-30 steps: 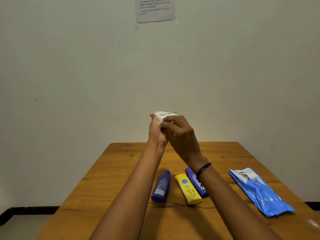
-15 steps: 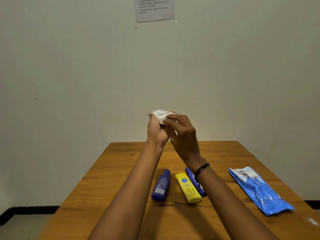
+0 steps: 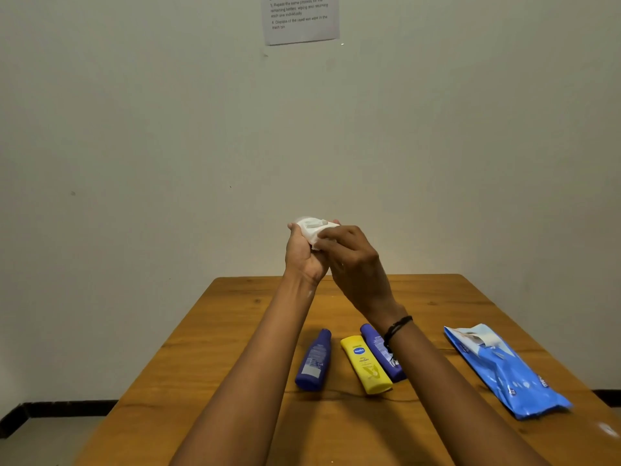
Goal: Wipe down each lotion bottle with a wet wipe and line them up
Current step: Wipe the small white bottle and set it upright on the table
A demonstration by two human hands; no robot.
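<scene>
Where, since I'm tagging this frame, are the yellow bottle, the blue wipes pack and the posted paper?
yellow bottle (image 3: 365, 364): head view, on its printed front.
blue wipes pack (image 3: 514, 378): head view, mid blue front.
posted paper (image 3: 300, 18): head view, on its printed text.

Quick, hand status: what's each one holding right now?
Left hand: grips the small white bottle, raised above the table.
Right hand: pinches the wet wipe against that bottle.

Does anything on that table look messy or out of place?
Slightly. The left blue bottle lies angled one way, the yellow bottle and right blue bottle the other, so the row fans out. The wipes pack sits with its flap open.
</scene>
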